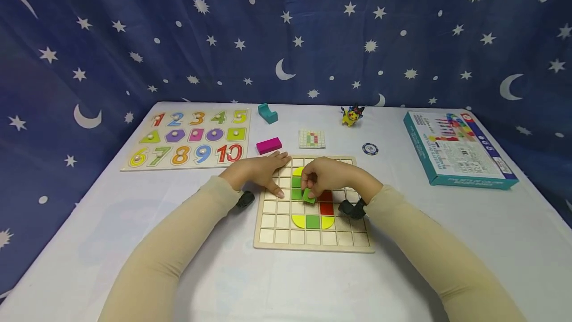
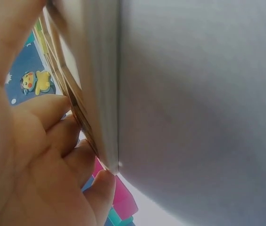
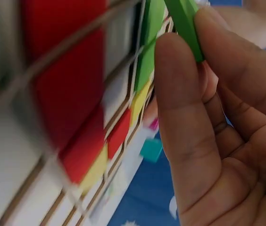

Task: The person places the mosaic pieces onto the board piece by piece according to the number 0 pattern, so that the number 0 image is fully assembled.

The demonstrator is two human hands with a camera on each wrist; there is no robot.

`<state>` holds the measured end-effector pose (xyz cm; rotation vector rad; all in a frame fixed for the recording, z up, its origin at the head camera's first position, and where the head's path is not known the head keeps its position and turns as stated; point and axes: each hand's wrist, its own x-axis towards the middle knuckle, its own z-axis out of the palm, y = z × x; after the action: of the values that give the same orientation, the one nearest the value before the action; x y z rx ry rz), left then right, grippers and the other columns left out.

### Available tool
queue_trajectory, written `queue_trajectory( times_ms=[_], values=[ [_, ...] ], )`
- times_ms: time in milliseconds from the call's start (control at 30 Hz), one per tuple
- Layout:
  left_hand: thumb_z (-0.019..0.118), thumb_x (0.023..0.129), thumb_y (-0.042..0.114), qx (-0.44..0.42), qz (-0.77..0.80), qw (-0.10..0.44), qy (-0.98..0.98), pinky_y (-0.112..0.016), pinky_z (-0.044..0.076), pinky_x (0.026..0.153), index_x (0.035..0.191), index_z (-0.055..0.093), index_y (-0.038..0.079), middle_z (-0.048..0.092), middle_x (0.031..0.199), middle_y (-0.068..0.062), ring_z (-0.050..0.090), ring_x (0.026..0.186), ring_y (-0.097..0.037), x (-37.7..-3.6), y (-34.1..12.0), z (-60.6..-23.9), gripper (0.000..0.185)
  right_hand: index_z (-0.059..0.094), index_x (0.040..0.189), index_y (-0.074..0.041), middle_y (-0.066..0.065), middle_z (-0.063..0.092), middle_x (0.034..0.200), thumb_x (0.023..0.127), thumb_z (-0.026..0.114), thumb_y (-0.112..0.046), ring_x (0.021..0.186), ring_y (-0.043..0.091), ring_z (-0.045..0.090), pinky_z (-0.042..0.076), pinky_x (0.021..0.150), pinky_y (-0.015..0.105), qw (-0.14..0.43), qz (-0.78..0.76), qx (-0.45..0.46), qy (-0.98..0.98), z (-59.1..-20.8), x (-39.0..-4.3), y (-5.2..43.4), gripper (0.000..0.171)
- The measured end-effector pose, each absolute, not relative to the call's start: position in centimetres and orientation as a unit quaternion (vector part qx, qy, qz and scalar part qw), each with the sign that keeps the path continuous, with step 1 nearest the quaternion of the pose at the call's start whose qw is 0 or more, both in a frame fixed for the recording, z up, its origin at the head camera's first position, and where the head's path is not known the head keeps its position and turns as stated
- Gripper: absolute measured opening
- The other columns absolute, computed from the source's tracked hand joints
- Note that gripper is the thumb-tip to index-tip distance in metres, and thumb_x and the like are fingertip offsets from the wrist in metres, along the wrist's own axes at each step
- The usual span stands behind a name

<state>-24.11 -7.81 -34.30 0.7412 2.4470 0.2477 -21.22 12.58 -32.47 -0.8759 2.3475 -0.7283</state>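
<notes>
A wooden grid board lies on the table, with green, red and yellow tiles set in some of its squares. My right hand pinches a green square tile between thumb and finger, tilted just over the middle of the board. In the right wrist view the green tile is held by the fingertips, and red tiles sit in the grid. My left hand rests on the board's upper left edge with its fingers spread. The left wrist view shows that hand's fingers along the board's edge.
Behind the board lie a magenta block, a small pattern card, a teal curved block, a yellow figurine and a round chip. A number puzzle board is at left, a teal-edged box at right.
</notes>
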Motion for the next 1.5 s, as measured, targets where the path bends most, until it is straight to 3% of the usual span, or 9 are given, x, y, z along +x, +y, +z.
queue_trajectory(
  times_ms=[833, 1300, 1500],
  values=[
    [0.072, 0.074, 0.045, 0.288, 0.079, 0.278, 0.913, -0.042, 0.008, 0.116, 0.149, 0.008, 0.01, 0.001, 0.156, -0.006, -0.005, 0.143, -0.025, -24.2, -8.0, -34.2, 0.105, 0.068, 0.077, -0.014, -0.005, 0.054, 0.062, 0.076, 0.073, -0.005, 0.059, 0.007, 0.047, 0.04, 0.058, 0.019, 0.285, -0.189, -0.346, 0.873, -33.6, -20.2, 8.8, 0.011],
    [0.073, 0.071, 0.047, 0.285, 0.086, 0.275, 0.914, -0.039, 0.006, 0.116, 0.149, 0.01, 0.012, 0.002, 0.156, -0.004, -0.005, 0.143, -0.022, -24.4, -7.6, -34.7, 0.106, 0.065, 0.079, -0.008, -0.003, 0.051, 0.064, 0.076, 0.072, -0.007, 0.059, 0.009, 0.043, 0.036, 0.057, 0.022, 0.248, -0.238, -0.343, 0.874, -32.5, -20.6, 11.4, 0.008],
    [0.073, 0.071, 0.046, 0.283, 0.088, 0.273, 0.915, -0.038, 0.006, 0.116, 0.149, 0.01, 0.013, 0.003, 0.156, -0.003, -0.005, 0.143, -0.022, -24.3, -7.6, -34.8, 0.106, 0.065, 0.08, -0.008, -0.002, 0.054, 0.067, 0.078, 0.066, -0.002, 0.06, 0.01, 0.044, 0.036, 0.057, 0.023, 0.239, -0.26, -0.326, 0.877, -32.6, -20.9, 12.8, 0.006]
  ],
)
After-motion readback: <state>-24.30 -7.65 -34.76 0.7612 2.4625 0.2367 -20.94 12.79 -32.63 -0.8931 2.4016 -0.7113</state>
